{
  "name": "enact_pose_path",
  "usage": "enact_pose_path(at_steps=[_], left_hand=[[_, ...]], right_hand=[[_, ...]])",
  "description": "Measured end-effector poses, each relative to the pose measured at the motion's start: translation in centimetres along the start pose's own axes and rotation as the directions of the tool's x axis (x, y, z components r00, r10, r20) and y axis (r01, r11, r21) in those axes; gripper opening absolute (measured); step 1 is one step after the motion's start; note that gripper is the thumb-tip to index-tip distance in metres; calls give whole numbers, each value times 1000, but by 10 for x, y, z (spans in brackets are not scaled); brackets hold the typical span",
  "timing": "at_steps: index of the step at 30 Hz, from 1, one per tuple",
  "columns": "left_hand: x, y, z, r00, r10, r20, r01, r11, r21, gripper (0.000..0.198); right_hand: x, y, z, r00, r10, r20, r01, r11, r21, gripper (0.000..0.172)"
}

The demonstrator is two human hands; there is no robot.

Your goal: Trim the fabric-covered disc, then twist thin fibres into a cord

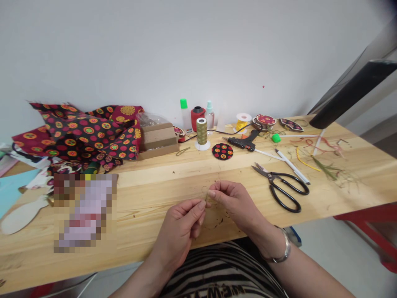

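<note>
Near the table's front edge, my left hand (186,223) and my right hand (234,203) meet with fingertips pinched. Between them runs a thin olive thread (206,198), and both hands grip it. A fine loop of it curls above the fingertips, and a faint strand trails below onto the wood. Beyond my hands lies a round patterned fabric disc (222,152). An upright spool of olive thread (202,132) stands behind it. To the right of my right hand rest black-handled scissors (283,186), their blades slightly apart.
A black glue gun (243,141), a white pen (292,167) and a yellow thread spool (243,122) lie toward the back right. Patterned cloth (93,132) is heaped at left beside a cardboard box (159,140). A black tube (350,95) leans at the far right.
</note>
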State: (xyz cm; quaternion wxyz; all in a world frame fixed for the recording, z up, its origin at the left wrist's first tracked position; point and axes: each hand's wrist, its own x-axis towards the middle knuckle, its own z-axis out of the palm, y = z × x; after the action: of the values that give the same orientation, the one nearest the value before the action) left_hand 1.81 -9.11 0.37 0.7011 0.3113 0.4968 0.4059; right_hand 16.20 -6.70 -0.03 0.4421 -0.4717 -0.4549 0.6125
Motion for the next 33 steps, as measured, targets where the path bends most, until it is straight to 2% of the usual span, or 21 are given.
enact_pose_path(at_steps=[5,12,15,17,19,21,24,27,33], left_hand=[[0,0,-2,1000,9,-21,-10,1000,-25,17],[2,1,0,1000,21,20,-21,1000,-22,21],[0,1,-1,1000,11,-11,-12,999,-40,18],[0,1,-2,999,7,-34,-9,998,-57,18],[0,1,-2,999,7,-47,-10,998,-64,18],[1,1,-2,999,16,-47,-19,998,-58,18],[3,0,-1,998,45,-46,-47,999,-27,19],[3,0,-1,996,73,-56,-73,997,5,19],[1,0,-3,994,110,0,-109,990,85,18]], right_hand=[[-1,4,-3,996,-4,-92,3,1000,-11,27],[-2,5,-5,996,86,31,-88,994,59,22],[0,5,-9,997,8,-72,-9,1000,-9,20],[0,5,-12,976,-123,-180,98,985,-141,19],[-1,3,-14,946,-240,-218,179,947,-267,19],[-4,1,-13,949,-259,-178,201,936,-291,19],[-9,-1,-7,978,-188,-86,162,955,-248,25],[-12,-2,-2,985,-167,-42,150,952,-267,30],[-7,-3,2,999,-38,35,42,993,-108,17]])
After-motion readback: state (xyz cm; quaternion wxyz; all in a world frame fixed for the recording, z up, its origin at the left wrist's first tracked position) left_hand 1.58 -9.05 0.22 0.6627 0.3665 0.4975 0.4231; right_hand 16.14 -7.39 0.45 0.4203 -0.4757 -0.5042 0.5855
